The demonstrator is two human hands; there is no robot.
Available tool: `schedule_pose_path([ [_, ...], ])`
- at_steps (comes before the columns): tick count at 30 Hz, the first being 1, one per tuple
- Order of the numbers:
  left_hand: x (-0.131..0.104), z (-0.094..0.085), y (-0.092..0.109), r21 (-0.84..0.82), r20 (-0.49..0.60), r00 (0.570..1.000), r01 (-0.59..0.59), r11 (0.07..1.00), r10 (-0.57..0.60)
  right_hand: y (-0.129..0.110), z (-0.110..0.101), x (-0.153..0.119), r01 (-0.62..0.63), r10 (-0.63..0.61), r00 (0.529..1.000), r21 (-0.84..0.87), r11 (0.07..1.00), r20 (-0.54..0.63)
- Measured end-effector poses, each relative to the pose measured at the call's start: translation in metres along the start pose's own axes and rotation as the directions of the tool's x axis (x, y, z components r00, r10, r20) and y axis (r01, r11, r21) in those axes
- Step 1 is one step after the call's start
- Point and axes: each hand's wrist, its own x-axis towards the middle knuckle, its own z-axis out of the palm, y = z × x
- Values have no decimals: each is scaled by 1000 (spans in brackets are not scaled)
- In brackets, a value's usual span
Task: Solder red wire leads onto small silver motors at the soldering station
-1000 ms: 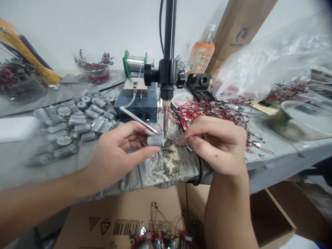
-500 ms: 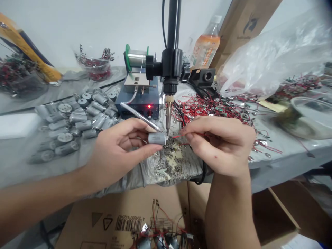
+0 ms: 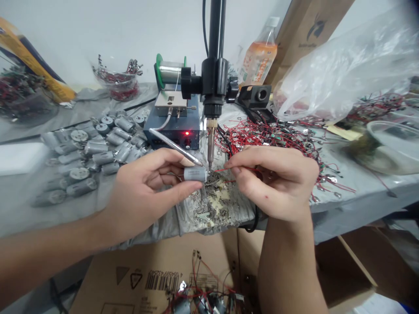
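Note:
A small grey cylindrical motor (image 3: 194,174) lies sideways between the thumb and fingers of my left hand (image 3: 149,189), its terminal end facing right. Pinched in my right hand (image 3: 275,179) is a thin red wire (image 3: 219,170) whose end points left toward that terminal. The soldering iron (image 3: 211,148) hangs upright from a black stand, its tip close to the motor's right end; whether they touch is too small to tell. A metal feed tube (image 3: 176,146) slants down to the same spot from the blue solder feeder (image 3: 173,131).
Many grey motors (image 3: 98,148) are heaped at left. Red wires with small parts (image 3: 271,135) pile up at right, beside a plastic bag (image 3: 343,65) and a clear tub (image 3: 393,135). An orange bottle (image 3: 258,63) stands behind. Wired motors (image 3: 203,301) lie below, over cardboard (image 3: 131,261).
My left hand has shifted slightly left with the motor, which now sits a little away from the iron's tip. My right hand has moved slightly left with the wire.

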Motion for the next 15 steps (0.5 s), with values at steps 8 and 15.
schedule_pose_path([
  [8, -1, -1, 1, 15, -10, 1000, 4, 1000, -4, 3, -1, -2, 25, -25, 1000, 7, 1000, 4],
  [15, -2, -2, 3, 23, -28, 1000, -1, 1000, 2, 0, -2, -3, -15, 15, 1000, 14, 1000, -9],
])
